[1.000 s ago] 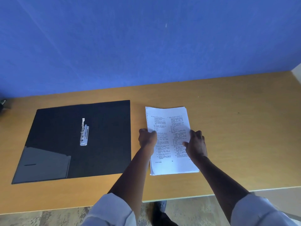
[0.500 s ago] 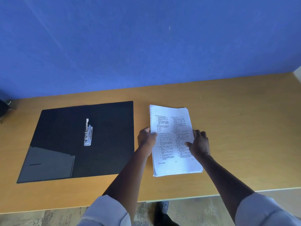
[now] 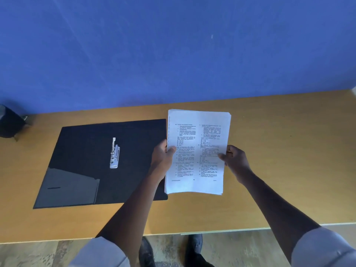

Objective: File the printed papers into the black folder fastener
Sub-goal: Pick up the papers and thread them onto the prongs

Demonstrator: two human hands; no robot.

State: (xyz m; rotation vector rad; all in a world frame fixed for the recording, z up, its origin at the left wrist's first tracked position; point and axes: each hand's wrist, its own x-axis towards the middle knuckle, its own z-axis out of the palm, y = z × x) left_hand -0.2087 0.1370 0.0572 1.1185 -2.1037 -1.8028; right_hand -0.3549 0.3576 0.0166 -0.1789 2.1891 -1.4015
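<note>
A stack of printed papers [image 3: 198,135] with two columns of text is held up off the wooden desk, its near edge tilted toward me. My left hand [image 3: 162,157] grips the stack's left edge, thumb on top. My right hand [image 3: 235,158] grips the right edge. To the left lies the open black folder [image 3: 82,151], flat on the desk. Its silver metal fastener [image 3: 115,156] sits in the middle, with one prong standing up. A glossy inner pocket [image 3: 67,187] covers the folder's near left corner.
The wooden desk [image 3: 289,160] runs against a blue wall [image 3: 173,45]. A dark object [image 3: 9,124] sits at the far left edge of the desk. My shoes [image 3: 194,249] show on the floor below the desk's front edge.
The papers lay flat on the desk with both hands at their edges. Now both hands have lifted the stack off the desk and raised it slightly toward the folder side.
</note>
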